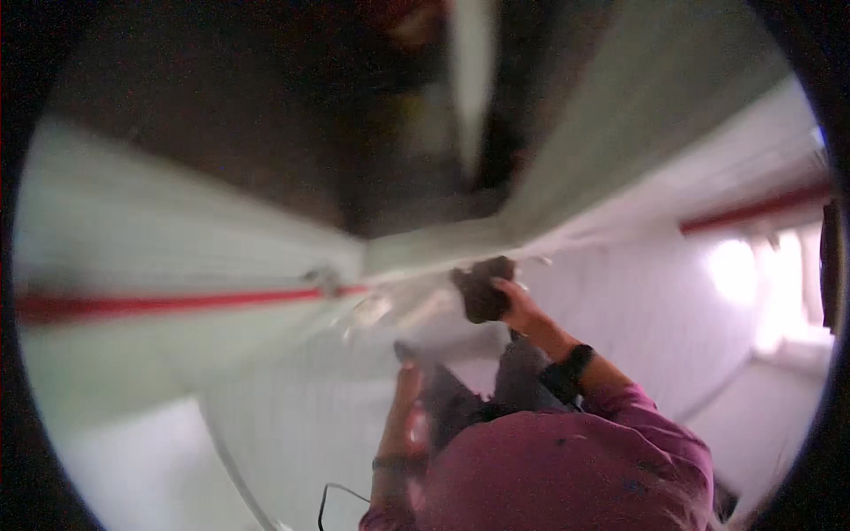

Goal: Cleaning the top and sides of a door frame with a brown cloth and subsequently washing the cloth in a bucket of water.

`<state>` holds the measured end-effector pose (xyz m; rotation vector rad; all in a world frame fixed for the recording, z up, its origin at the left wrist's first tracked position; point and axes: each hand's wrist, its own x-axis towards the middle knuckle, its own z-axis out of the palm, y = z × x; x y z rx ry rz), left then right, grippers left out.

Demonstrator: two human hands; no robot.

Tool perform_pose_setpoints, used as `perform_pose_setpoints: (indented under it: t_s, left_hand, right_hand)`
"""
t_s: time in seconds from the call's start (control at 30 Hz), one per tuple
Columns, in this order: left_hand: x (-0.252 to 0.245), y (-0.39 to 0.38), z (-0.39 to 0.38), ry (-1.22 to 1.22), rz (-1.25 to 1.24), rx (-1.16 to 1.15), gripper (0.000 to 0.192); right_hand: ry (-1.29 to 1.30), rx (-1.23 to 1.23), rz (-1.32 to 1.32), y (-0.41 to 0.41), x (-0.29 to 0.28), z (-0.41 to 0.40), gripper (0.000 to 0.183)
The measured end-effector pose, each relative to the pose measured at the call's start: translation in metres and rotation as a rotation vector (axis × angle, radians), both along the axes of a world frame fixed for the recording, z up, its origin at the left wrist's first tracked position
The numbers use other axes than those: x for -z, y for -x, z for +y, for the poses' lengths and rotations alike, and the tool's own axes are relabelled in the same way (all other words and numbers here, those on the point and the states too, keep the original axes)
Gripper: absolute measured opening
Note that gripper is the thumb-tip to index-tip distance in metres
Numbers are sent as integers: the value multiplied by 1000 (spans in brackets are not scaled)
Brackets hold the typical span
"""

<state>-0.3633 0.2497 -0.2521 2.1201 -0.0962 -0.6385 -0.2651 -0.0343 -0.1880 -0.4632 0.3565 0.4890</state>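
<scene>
My right hand (521, 306) grips a dark brown, irregular object (487, 290), possibly a cloth or sponge; blur hides its exact kind. It is held beside a pale ledge or wall edge. My left hand (410, 378) is lower, left of my knees, with a small dark shape (402, 350) at its fingers; whether the hand holds that shape is unclear. White and tan scraps or smears (372, 310) lie ahead of the left hand, too blurred to name.
A red stripe or pipe (166, 306) runs along the pale wall at left, and another red bar (750, 211) is at right. A bright window (783, 292) is at far right. A thin dark cable (342, 488) is at bottom left. Beyond the ledge it is dark.
</scene>
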Motion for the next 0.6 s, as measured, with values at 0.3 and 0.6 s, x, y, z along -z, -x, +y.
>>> perform_pose_setpoints:
  t_s: [0.3, 0.6]
  left_hand:
    - [-44, 146, -11, 56, -169, -549, 9]
    - [33, 287, 15, 230, -298, -1274, 12]
  right_hand:
    - [214, -405, 43, 26, -11, -29, 35]
    - [230, -677, -23, 31, -51, 56, 37]
